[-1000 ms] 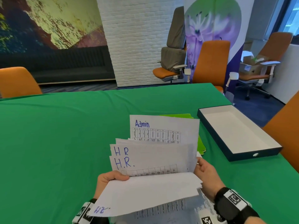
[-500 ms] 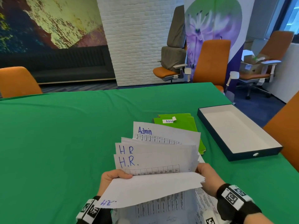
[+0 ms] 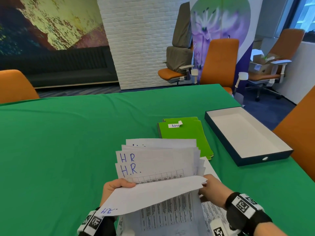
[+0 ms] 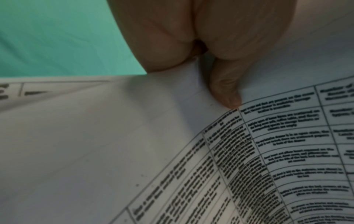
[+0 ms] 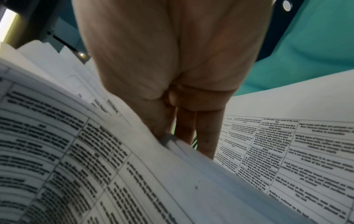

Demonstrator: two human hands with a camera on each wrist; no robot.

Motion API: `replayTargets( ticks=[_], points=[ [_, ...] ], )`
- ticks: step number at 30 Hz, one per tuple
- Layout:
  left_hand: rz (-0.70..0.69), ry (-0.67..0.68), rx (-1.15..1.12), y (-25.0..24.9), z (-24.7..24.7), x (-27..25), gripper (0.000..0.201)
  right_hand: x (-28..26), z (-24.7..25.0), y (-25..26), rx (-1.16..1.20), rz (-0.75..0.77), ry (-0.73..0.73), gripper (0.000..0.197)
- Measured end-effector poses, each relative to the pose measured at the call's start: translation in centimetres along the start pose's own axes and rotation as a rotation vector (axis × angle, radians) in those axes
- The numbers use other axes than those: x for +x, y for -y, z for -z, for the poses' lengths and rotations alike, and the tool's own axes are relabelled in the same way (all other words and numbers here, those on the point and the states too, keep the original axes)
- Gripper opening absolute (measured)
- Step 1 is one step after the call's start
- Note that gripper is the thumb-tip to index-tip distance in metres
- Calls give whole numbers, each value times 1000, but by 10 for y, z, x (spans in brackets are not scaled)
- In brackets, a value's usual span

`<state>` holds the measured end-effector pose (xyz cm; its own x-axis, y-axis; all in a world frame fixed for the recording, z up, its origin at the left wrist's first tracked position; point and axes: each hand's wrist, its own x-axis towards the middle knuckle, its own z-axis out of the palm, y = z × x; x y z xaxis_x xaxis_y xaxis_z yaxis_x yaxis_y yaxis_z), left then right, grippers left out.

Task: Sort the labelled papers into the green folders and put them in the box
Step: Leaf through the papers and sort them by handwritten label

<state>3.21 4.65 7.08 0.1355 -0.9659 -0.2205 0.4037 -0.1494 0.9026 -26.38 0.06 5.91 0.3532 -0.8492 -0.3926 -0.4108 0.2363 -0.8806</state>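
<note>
Both hands hold a fanned stack of labelled papers (image 3: 158, 166) (image 4: 287, 151) (image 5: 76, 151) low over the table's near edge. The front sheets read "H R" and "H.R."; one sheet (image 3: 153, 195) is folded down toward me, its "H.R." upside down. My left hand (image 3: 115, 187) (image 4: 226, 91) grips the stack's left side, thumb on the front. My right hand (image 3: 211, 189) (image 5: 182, 136) pinches the right edge among the sheets. Green folders (image 3: 184, 135), the top one labelled "Admin", lie behind the papers. The open dark box (image 3: 265, 158) with its white inside sits to the right.
A green cloth (image 3: 68, 150) covers the table. More printed sheets (image 3: 213, 169) lie flat under my right hand. Orange chairs stand at the far left (image 3: 15, 86), beyond the far edge (image 3: 219, 62) and close on the right (image 3: 300, 133).
The stack has come down toward the table, so the "Admin" sheet at the back is nearly hidden and the green folders with their label now show. Both hands keep their hold.
</note>
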Motion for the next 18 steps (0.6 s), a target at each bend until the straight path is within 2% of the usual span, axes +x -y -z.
replayTargets(
  ticks=[2,5,6,8,10,12,14,15,16,18],
  points=[
    [-49,-57,14,6,6,7,10,0,0,-1,38,5,16,26],
    [-83,-164,38,16,16,17,18,2,0,-4,121,-5,16,23],
    [-84,-192,52,18,20,19,19,5,-1,-7,143,-10,-24,23],
    [-103,-249,56,21,28,22,31,13,1,-19,99,-35,-195,25],
    [-165,-292,69,21,36,22,46,21,6,-38,-113,-108,-361,26],
    [-201,-336,122,19,45,21,49,24,5,-58,-369,-309,-389,67],
    [-194,-391,197,17,55,20,35,21,0,-78,-530,-471,-349,103],
    [-196,-408,228,15,60,19,18,19,-2,-85,-582,-500,-339,113],
    [-203,-431,258,15,63,18,10,18,-4,-91,-610,-514,-340,119],
    [-206,-451,361,14,71,17,16,16,-5,-97,-636,-534,-366,124]
  ],
)
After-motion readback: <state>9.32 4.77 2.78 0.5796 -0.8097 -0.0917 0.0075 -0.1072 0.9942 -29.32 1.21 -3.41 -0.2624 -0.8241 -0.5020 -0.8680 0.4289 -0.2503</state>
